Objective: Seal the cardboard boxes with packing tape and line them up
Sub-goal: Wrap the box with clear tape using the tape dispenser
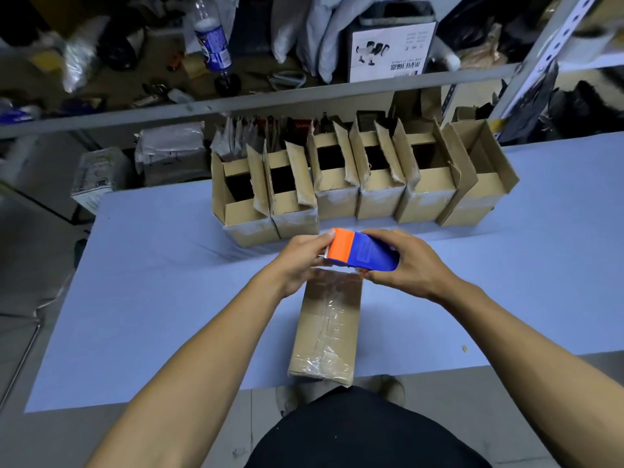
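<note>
Both hands are wrapped round the tape dispenser (363, 253): left hand (299, 261) pinching its orange end, right hand (401, 261) curled over the blue body, right above the far end of the taped box (326, 324) lying near the table (152, 298) edge. That box looks light and stiff but slick with tape, so I'd grab its bare cardboard sides. Six open boxes (361, 184) line the far side, with plenty of room left and right, though the near end already overhangs.

white box (391, 52) on the shelf, printed characters upside down, too blurred to read
</note>
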Demonstrator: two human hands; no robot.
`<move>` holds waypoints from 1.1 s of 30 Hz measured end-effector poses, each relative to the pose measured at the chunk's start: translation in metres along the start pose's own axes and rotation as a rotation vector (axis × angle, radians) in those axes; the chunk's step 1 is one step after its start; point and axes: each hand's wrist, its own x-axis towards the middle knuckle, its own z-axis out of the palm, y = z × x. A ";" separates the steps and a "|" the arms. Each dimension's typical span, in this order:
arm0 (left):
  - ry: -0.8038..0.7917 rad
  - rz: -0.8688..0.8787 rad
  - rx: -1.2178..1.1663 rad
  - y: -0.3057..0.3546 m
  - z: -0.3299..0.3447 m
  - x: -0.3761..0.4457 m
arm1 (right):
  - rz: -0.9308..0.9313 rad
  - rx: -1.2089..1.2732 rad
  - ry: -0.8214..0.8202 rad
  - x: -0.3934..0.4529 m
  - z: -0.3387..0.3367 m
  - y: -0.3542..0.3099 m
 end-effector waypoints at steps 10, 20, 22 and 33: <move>-0.235 -0.231 -0.174 -0.001 -0.008 0.002 | -0.018 0.076 0.024 -0.010 -0.004 -0.011; -0.241 -0.294 -0.282 -0.001 0.001 -0.001 | 0.005 0.183 0.064 -0.021 -0.002 -0.017; -0.270 -0.309 -0.306 -0.001 0.003 -0.003 | 0.012 0.226 0.070 -0.022 -0.003 -0.019; -0.260 -0.342 -0.495 -0.011 0.009 -0.007 | 0.019 0.294 0.031 -0.025 -0.006 -0.019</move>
